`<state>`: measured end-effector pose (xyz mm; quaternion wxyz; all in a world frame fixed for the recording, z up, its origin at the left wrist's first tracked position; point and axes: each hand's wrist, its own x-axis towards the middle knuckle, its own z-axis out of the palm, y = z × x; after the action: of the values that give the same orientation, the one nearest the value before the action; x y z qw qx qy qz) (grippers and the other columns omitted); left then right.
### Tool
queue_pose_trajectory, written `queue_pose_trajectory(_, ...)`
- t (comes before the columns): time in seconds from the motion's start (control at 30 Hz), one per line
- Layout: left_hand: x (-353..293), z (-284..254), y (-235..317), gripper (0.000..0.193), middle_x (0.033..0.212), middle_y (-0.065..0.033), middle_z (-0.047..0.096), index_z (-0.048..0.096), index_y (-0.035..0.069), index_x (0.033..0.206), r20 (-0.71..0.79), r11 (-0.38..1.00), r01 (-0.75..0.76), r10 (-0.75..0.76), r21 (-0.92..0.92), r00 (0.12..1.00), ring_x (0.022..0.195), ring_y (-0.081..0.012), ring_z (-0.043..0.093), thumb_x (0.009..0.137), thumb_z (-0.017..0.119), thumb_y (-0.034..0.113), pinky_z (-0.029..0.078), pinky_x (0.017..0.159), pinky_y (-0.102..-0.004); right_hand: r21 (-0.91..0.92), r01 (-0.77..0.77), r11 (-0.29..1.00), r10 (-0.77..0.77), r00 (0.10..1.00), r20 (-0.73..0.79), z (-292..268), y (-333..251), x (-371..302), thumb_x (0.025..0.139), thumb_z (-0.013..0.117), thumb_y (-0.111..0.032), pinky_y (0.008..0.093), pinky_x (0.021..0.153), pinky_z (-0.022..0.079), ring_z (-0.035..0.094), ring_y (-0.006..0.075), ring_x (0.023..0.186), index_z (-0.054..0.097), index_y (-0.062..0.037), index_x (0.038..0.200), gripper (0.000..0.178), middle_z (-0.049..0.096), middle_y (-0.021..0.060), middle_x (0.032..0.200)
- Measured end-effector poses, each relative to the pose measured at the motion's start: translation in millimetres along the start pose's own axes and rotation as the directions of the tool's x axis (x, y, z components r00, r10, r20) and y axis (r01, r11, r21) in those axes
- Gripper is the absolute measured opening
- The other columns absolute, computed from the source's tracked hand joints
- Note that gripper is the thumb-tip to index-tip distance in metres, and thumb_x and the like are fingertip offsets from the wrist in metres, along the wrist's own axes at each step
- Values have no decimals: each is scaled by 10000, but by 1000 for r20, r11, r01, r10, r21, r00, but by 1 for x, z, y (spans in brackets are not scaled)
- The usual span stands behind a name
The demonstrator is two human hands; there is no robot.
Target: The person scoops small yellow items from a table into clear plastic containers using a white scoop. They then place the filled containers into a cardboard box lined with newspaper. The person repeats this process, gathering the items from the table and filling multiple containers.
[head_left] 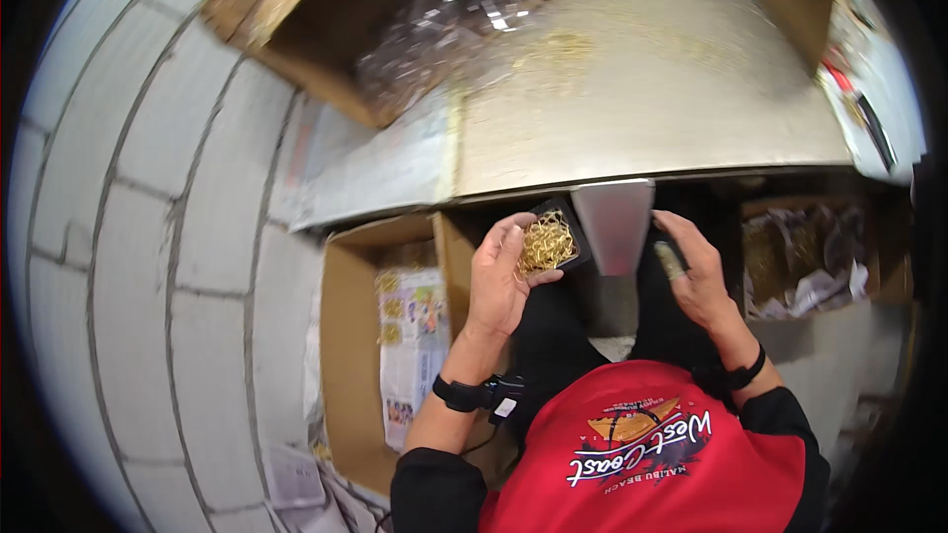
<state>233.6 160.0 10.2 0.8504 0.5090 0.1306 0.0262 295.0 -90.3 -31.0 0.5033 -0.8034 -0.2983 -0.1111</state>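
- Red shirt [726, 484]: big white script, legible, by an orange half-ball print [632, 425]; smaller lettering around it.
- Newspaper sheet [420, 360] in cardboard box [348, 355]: print too small.
- Pale sheet [365, 163] on bench: faint print, blurred.
- White label [506, 407], left wrist device: unreadable.

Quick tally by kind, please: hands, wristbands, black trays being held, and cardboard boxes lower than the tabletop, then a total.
Hands: 2, left hand and right hand
Wristbands: 2, left wristband and right wristband
Held trays: 1, black tray
Lower boxes: 2, left box and right box
Total: 7
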Motion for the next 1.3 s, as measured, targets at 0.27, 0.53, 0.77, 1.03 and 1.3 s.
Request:
queue_pose_trajectory(0.27,-76,-153,112,391,1137,-99,575,501,53,1180,-475,918,-345,395,193,786,1007,-235,593,989,347,357,569,668,-354,107,-82,991,71,992,102,32,-7,4,806,503,129,312,890,456,596,223,1009,488,-24,1265,484,557,133,1181)
queue_pose_trajectory(0.53,-105,-321,26,260,961,-102,609,563,27,1112,-800,995,-42,93,85,592,762,-186,599,903,537,181,539,618,-338,-5,-143,990,142,974,175,41,15,10,816,422,168,302,902,452,570,221,1053,471,-36,1297,525,494,130,1292)
queue_pose_trajectory(0.77,-25,-308,-97,176,759,-54,578,587,7,1014,-710,995,69,-98,-69,697,591,-135,558,855,563,79,494,496,-267,-160,-70,985,121,935,332,59,7,24,843,450,134,300,897,453,549,239,1100,479,-27,1281,467,483,143,1310)
queue_pose_trajectory(1.03,-2,-291,-131,119,822,-75,591,606,2,938,-729,979,194,-91,58,678,656,-162,593,843,576,67,542,546,-285,-219,-49,974,142,891,432,67,-11,40,815,523,80,309,843,475,597,271,987,514,2,1196,389,517,154,1269)
queue_pose_trajectory(1.3,-11,-303,-151,207,845,-102,645,649,-44,955,-606,789,291,125,540,785,705,-195,588,793,599,75,489,634,-319,-297,215,930,-72,901,428,67,-23,91,799,595,-22,381,834,500,579,365,997,563,-11,1111,314,564,167,1169)
